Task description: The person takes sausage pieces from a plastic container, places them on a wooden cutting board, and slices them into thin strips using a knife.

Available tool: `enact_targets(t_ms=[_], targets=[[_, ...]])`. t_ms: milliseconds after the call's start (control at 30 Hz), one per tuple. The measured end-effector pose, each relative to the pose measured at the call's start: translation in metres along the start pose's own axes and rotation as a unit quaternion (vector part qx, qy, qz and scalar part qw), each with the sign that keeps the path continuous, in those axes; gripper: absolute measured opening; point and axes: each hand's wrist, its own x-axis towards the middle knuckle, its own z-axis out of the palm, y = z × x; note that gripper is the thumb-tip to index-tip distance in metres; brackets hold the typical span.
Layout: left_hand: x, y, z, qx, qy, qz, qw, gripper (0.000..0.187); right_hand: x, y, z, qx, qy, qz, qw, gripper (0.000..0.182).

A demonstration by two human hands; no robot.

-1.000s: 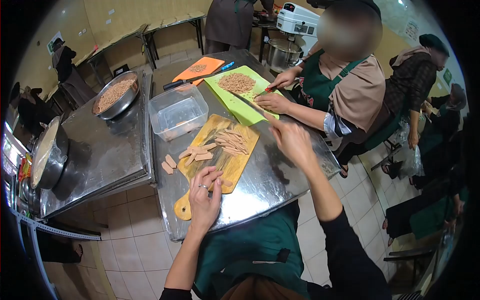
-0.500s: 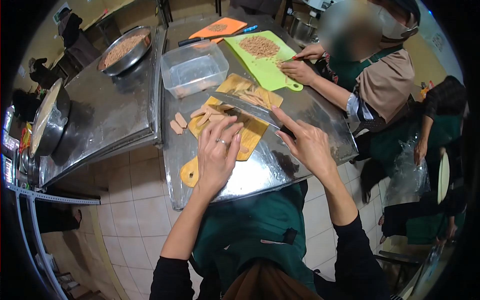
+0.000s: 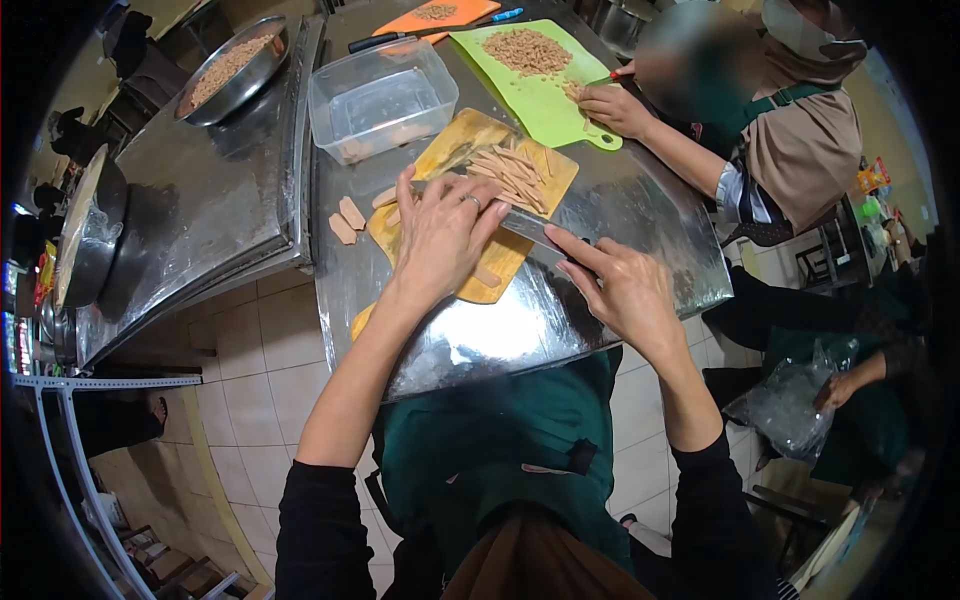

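Observation:
My right hand grips the handle of a large knife, whose blade lies across the wooden cutting board. My left hand rests over the board near the blade, its fingers reaching over the knife and some of the food pieces; whether it presses on the blade or on the pieces is hidden. Several thin sausage-like strips lie on the board beyond the knife. One small piece sits on the near side. Two flat pieces are on the metal table at the board's left.
A clear plastic box stands behind the board. At a green board with chopped food, a co-worker's hand is near a knife. An orange board lies farther back. Metal bowls stand on the left table.
My left hand has moved up and spread over the knife and pieces. The blade has shifted lower against the board. The whole view has shifted slightly.

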Motion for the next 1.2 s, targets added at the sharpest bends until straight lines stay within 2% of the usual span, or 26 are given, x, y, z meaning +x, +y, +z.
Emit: enact_targets(t_ms=[100,233,367,467,567,700,967,1200], targets=[[0.0,-0.002,0.0,-0.035,0.096,-0.016,0.995,0.028,-0.004,0.01,0.0,0.071,-0.002,0.001,0.997,0.039],[-0.04,0.006,-0.019,-0.072,0.144,-0.071,0.984,0.02,-0.02,0.005,-0.008,0.189,-0.036,0.044,0.98,0.048],[-0.086,0.028,-0.017,-0.038,0.102,-0.096,0.989,0.027,-0.041,-0.009,-0.024,0.218,-0.134,0.055,0.965,0.057],[-0.103,0.039,0.004,-0.042,0.091,-0.106,0.989,0.038,-0.052,-0.016,-0.028,0.221,-0.173,0.056,0.958,0.063],[-0.103,0.046,0.016,0.006,0.079,-0.113,0.99,0.04,-0.058,-0.02,-0.027,0.201,-0.184,0.058,0.96,0.066],[-0.109,0.043,0.022,-0.001,0.084,-0.121,0.989,0.038,-0.061,-0.021,-0.028,0.185,-0.201,0.062,0.96,0.069],[-0.11,0.047,0.015,0.023,0.036,-0.136,0.99,0.032,-0.059,-0.02,-0.035,0.202,-0.262,0.08,0.94,0.08],[-0.108,0.049,0.013,0.029,0.012,-0.136,0.99,0.032,-0.057,-0.017,-0.035,0.227,-0.27,0.099,0.931,0.087]])
